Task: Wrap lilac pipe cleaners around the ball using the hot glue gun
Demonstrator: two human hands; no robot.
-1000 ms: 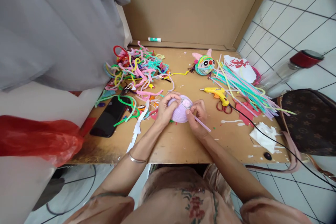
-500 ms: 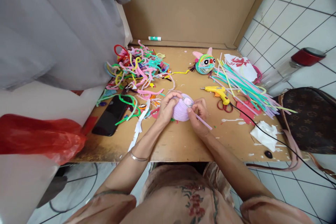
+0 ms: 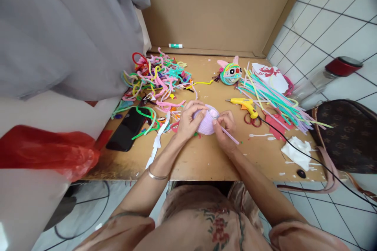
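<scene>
Between my hands, above the middle of the wooden table, is a lilac ball [image 3: 206,124] wound with rows of pipe cleaner, with a small opening in its top. My left hand [image 3: 190,119] wraps round the ball's left side, fingers over its upper edge. At the ball's right edge my right hand [image 3: 225,127] pinches a lilac pipe cleaner [image 3: 232,136], whose free end sticks out to the lower right. Behind the hands stands a finished-looking ball figure [image 3: 231,73] with pink ears, round eyes and a red nose.
A yellow glue gun [image 3: 244,105] lies right of my hands, near red-handled scissors [image 3: 252,120]. Straight pipe cleaners [image 3: 277,96] are bundled at the right; a tangled heap of pipe cleaners [image 3: 157,74] covers the back left. A phone [image 3: 127,130], white tissue [image 3: 297,152] and brown bag [image 3: 338,135] lie around.
My left hand's fingers have shifted slightly further over the ball's top. The ball and pipe cleaner stay in my hands, and the whole view has moved a little.
</scene>
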